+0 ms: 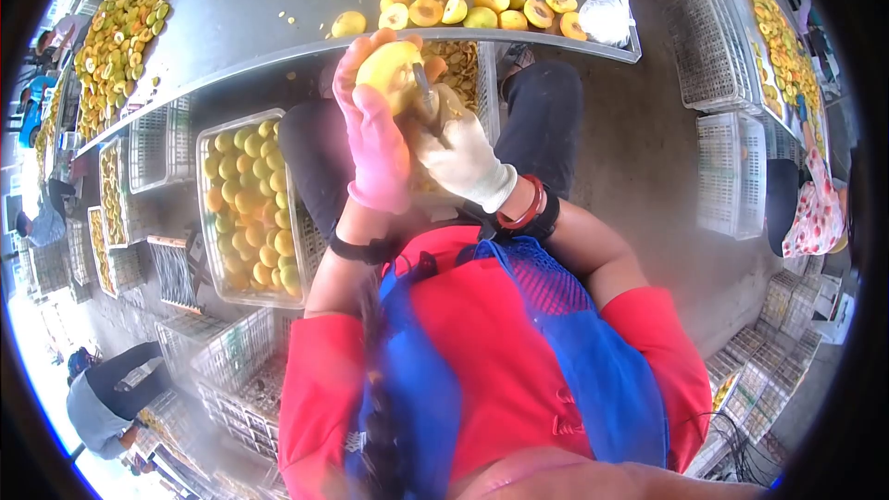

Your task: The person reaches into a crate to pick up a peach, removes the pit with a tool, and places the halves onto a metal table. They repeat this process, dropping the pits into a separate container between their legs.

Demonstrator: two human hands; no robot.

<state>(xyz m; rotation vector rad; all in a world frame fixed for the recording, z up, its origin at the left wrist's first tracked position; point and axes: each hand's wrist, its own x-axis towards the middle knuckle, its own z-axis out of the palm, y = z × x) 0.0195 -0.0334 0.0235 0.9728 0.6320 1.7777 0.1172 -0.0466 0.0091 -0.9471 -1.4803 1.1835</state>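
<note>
My left hand (pixel 375 130), in a pink glove, is wrapped round a yellow fruit (pixel 389 74) just below the near edge of the metal table (pixel 241 37). My right hand (pixel 463 143), in a white glove, grips a dark-bladed tool (pixel 425 93) against the right side of the fruit. The blade's tip is partly hidden. Beyond the hands, halved fruits with brown centres (pixel 426 11) lie on the table. Under the hands, a crate shows cut pieces (pixel 461 65), partly covered by the gloves.
A crate of whole yellow fruits (pixel 248 204) stands at the left. A clear plastic cup (pixel 604 20) sits at the table's right corner. Stacked white crates (pixel 732 171) stand at the right. Other people (pixel 111 398) are at the left and right edges.
</note>
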